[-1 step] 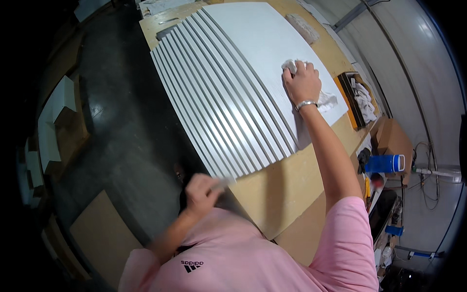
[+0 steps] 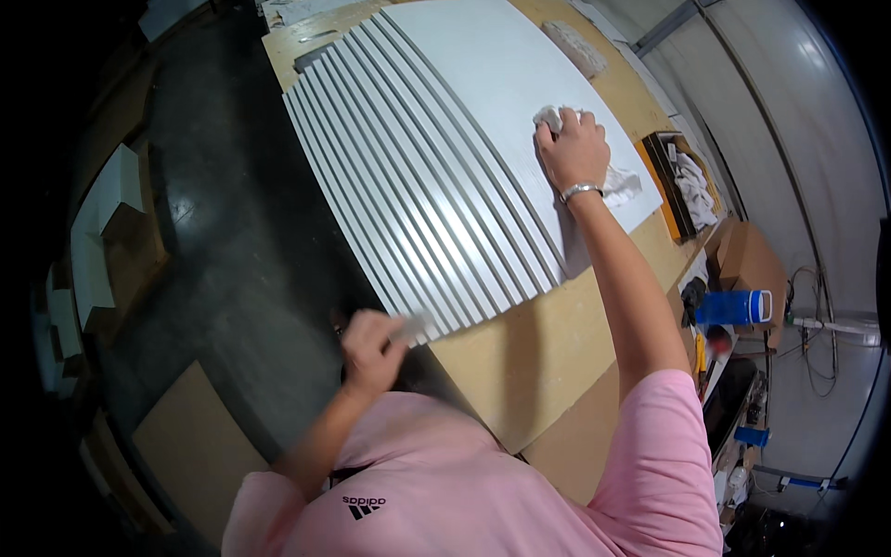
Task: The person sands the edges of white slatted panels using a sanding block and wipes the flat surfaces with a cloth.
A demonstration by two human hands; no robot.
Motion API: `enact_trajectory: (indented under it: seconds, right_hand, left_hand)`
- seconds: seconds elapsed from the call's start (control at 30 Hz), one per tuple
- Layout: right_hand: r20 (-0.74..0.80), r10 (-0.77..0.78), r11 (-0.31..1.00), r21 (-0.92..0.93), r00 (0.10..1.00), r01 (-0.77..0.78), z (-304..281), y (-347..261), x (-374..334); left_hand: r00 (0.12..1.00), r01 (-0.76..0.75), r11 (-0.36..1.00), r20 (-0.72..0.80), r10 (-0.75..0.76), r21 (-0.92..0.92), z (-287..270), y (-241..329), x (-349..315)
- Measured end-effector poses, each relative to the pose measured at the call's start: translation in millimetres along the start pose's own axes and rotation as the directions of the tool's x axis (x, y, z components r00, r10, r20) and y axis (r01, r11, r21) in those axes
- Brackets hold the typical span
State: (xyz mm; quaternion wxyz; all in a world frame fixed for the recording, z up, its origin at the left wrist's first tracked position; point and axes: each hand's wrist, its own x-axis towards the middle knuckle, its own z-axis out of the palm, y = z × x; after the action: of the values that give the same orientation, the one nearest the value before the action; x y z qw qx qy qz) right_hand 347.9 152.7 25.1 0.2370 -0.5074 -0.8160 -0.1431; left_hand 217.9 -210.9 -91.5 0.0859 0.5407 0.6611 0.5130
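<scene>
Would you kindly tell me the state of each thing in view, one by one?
White panel: lying flat
White cloth: bunched on it
Right grip: closed over the cloth
Blurred piece: too smeared to identify
Left grip: closed on that piece
White strips: parallel
Dark box: open, holding white fabric
Blue bottle: fill level unclear

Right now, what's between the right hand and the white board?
A bunched white cloth, under the right hand on the white board; the head view shows it.

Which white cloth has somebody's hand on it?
The cloth on the white board, under the right hand. The other white bundle lies in the box, and no hand touches it.
</scene>
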Motion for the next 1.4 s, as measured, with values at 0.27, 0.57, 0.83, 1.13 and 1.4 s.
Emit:
enact_trajectory:
  seconds: [0.27,0.57,0.83,1.13,1.4]
  right_hand:
    - [0.075,0.035,0.999,0.03,0.997,-0.037,-1,-7,0]
    - [0.101,0.027,0.999,0.025,0.995,-0.03,-5,-6,1]
    - [0.08,0.029,0.999,0.012,0.996,-0.03,1,-3,0]
    - [0.061,0.012,0.999,-0.032,0.998,-0.01,6,3,4]
    - [0.076,0.021,0.999,-0.034,0.997,-0.018,7,2,5]
  left_hand:
    - [0.992,-0.026,0.998,0.123,0.019,0.051,15,26,-31]
    - [0.992,0.008,0.99,0.122,-0.025,0.141,19,40,-22]
    - [1.0,0.004,0.972,0.004,-0.005,0.235,0,30,-22]
    - [0.997,0.045,0.968,0.053,-0.06,0.247,-13,19,-45]
    - [0.99,0.028,0.971,0.127,-0.06,0.239,-25,8,-67]
